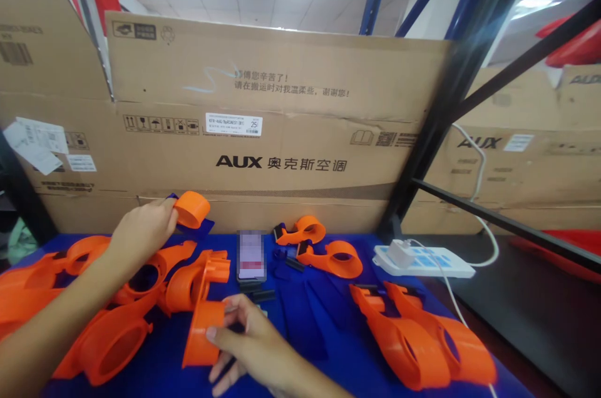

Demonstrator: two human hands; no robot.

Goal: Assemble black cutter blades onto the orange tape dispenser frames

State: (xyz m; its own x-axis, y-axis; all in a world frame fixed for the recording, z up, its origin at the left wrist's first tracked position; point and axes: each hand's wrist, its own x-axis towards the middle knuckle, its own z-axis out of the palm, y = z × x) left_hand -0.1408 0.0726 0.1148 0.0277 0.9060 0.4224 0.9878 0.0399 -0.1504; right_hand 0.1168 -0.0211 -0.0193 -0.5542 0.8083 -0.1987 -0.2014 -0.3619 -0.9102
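My left hand (143, 232) is raised at the left, fingers closed on a small orange ring-shaped part (192, 209) next to a dark blue piece (200, 227). My right hand (256, 345) is low in the middle, thumb and fingers pinching an orange plastic housing (201, 330) stood on edge over the blue table cover (305, 329). A heap of orange dispenser shells (117, 323) lies under my left forearm. Small black parts (256, 290) lie just beyond my right hand.
More orange shells (422, 338) lie at the right, two smaller ones (328, 254) further back. A phone (251, 255) stands mid-table. A white power strip (425, 260) with a cable sits at the right edge. Cardboard boxes (282, 135) wall the back; a dark rack post (436, 116) stands right.
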